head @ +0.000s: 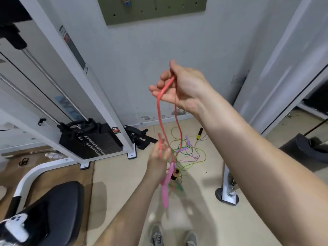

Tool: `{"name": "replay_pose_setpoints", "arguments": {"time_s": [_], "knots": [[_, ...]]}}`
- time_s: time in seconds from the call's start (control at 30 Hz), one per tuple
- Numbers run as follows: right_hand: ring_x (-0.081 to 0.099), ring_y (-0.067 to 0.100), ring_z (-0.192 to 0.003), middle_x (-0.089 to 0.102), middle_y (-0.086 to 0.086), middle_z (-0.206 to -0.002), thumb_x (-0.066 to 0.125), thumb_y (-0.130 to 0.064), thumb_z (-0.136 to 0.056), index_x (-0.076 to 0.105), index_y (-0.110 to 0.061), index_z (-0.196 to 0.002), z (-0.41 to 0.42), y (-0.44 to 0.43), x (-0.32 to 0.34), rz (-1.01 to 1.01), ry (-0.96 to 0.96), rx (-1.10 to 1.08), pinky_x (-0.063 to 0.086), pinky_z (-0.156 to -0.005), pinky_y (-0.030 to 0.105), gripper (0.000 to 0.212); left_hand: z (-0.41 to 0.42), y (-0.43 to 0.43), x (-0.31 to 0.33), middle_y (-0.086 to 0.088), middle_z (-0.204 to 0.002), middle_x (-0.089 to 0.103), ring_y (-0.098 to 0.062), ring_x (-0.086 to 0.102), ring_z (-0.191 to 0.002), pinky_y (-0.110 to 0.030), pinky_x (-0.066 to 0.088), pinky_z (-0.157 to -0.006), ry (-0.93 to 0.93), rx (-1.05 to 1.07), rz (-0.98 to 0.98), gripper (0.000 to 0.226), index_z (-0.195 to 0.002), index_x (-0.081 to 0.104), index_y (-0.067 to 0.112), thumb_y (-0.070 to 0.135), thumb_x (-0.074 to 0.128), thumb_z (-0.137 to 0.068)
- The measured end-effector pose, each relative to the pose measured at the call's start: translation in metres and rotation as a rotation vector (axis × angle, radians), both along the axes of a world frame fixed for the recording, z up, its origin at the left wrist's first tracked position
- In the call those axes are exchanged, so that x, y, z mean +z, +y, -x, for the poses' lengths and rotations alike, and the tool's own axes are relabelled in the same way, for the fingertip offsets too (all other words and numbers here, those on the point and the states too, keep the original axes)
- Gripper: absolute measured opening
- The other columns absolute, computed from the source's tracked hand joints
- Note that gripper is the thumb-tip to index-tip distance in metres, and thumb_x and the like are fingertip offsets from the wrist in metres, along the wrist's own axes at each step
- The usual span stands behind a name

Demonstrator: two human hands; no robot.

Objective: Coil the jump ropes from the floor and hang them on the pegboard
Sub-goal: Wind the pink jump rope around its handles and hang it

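Your view takes in the white cable machine (53, 82) filling the left half of the frame, its black weight stack (94, 139) resting low at the frame's left centre. A black padded seat (58, 206) occupies the lower left. The green pegboard (154, 9) is fixed to the wall at the top centre, well above both hands. Your right hand (179, 87) is raised at the centre of the frame, fingers curled round the bend of the red jump rope (166, 87), whose two strands hang down from it. Your left hand (158, 153), lower and blurred, grips those strands below centre; a pink handle (166, 185) dangles beneath it. On the tiled floor beyond, right of centre, lies a tangle of green, purple and yellow ropes (188, 153), with a black handle (199, 133) just beside it. Your shoes (157, 235) show at the bottom edge.
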State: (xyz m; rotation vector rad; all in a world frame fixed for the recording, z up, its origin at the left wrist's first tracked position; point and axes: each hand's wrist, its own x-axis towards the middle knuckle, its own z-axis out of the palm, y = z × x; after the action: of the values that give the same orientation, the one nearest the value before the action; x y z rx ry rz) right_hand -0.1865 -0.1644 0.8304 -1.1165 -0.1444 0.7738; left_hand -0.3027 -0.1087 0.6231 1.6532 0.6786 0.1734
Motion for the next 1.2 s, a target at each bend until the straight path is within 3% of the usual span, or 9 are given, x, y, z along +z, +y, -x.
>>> {"name": "replay_pose_setpoints", "arguments": {"time_s": [0.2, 0.33, 0.4, 0.57, 0.63, 0.7, 0.93, 1.07, 1.2], "knots": [[0.068, 0.028, -0.053, 0.060, 0.014, -0.054, 0.038, -0.036, -0.103, 0.054, 0.001, -0.080, -0.011, 0.002, 0.036, -0.108, -0.085, -0.063, 0.059, -0.055, 0.039, 0.047, -0.036, 0.024, 0.010, -0.002, -0.087, 0.067, -0.012, 0.060, -0.078, -0.008, 0.045, -0.060, -0.025, 0.065, 0.039, 0.019, -0.086, 0.069, 0.014, 0.016, 0.053, -0.096], [0.067, 0.019, -0.104, 0.068, 0.010, -0.112, 0.031, -0.068, -0.091, 0.057, -0.009, -0.121, -0.035, -0.018, -0.001, 0.096, -0.181, 0.041, 0.054, -0.087, 0.047, 0.071, -0.046, 0.047, 0.070, -0.006, -0.074, 0.066, -0.003, 0.057, -0.054, -0.013, 0.044, -0.059, -0.266, 0.082, 0.157, 0.023, -0.081, 0.065, 0.010, 0.014, 0.049, -0.098], [0.059, 0.015, -0.114, 0.063, 0.004, -0.124, 0.038, -0.061, -0.091, 0.052, -0.016, -0.131, -0.031, -0.028, -0.059, 0.231, -0.152, 0.178, 0.051, -0.091, 0.043, 0.062, -0.051, 0.057, 0.116, -0.003, -0.068, 0.065, 0.002, 0.044, -0.039, -0.009, 0.034, -0.044, -0.380, 0.090, 0.193, 0.022, -0.084, 0.060, 0.007, 0.013, 0.045, -0.100], [0.057, -0.006, -0.097, 0.064, -0.009, -0.112, 0.067, -0.011, -0.089, 0.056, -0.020, -0.124, 0.006, -0.014, -0.158, 0.463, -0.522, 0.374, 0.045, -0.084, 0.009, 0.038, -0.064, 0.070, 0.189, 0.001, -0.062, 0.068, -0.003, 0.032, -0.033, -0.012, 0.023, -0.034, -0.512, 0.027, 0.229, 0.025, -0.081, 0.059, 0.008, 0.018, 0.045, -0.100], [0.058, -0.011, -0.071, 0.066, -0.014, -0.083, 0.069, -0.016, -0.088, 0.063, -0.030, -0.091, 0.013, 0.003, -0.163, 0.530, -0.632, 0.335, 0.045, -0.070, 0.013, 0.016, -0.064, 0.074, 0.203, 0.001, -0.064, 0.068, -0.002, 0.033, -0.033, -0.012, 0.022, -0.033, -0.527, 0.020, 0.231, 0.024, -0.082, 0.060, 0.009, 0.018, 0.046, -0.099], [0.060, 0.008, -0.061, 0.066, -0.004, -0.065, 0.066, -0.028, -0.087, 0.065, -0.020, -0.070, 0.011, 0.016, -0.165, 0.628, -0.716, 0.192, 0.048, -0.062, 0.029, 0.019, -0.062, 0.084, 0.211, 0.001, -0.068, 0.070, -0.003, 0.032, -0.034, -0.012, 0.022, -0.033, -0.540, 0.053, 0.220, 0.023, -0.082, 0.061, 0.010, 0.019, 0.048, -0.098], [0.050, 0.027, -0.062, 0.048, 0.001, -0.081, 0.038, -0.033, -0.096, 0.060, -0.023, -0.082, 0.020, 0.024, -0.140, 0.694, -1.528, -0.102, 0.042, -0.051, 0.037, 0.028, -0.057, 0.143, 0.225, -0.002, -0.078, 0.071, -0.007, 0.030, -0.040, -0.015, 0.022, -0.037, -0.605, 0.304, 0.110, 0.012, -0.080, 0.065, 0.012, 0.020, 0.067, -0.088], [0.050, 0.025, -0.065, 0.058, 0.003, -0.077, 0.030, -0.005, -0.098, 0.067, -0.012, -0.081, 0.037, 0.026, -0.127, 0.670, -2.139, -0.237, 0.040, -0.055, 0.034, 0.040, -0.058, 0.167, 0.227, -0.003, -0.074, 0.071, -0.008, 0.029, -0.041, -0.014, 0.025, -0.039, -0.607, 0.401, 0.057, 0.018, -0.070, 0.064, 0.012, 0.019, 0.071, -0.084], [0.054, 0.026, -0.073, 0.057, 0.001, -0.078, 0.047, -0.007, -0.080, 0.062, -0.016, -0.072, 0.027, 0.028, -0.117, 0.704, -2.099, -0.032, 0.036, -0.067, 0.035, 0.020, -0.060, 0.171, 0.225, -0.004, -0.065, 0.068, -0.006, 0.050, -0.045, -0.016, 0.041, -0.049, -0.635, 0.419, -0.036, 0.015, -0.068, 0.066, 0.006, 0.012, 0.075, -0.079]]}}
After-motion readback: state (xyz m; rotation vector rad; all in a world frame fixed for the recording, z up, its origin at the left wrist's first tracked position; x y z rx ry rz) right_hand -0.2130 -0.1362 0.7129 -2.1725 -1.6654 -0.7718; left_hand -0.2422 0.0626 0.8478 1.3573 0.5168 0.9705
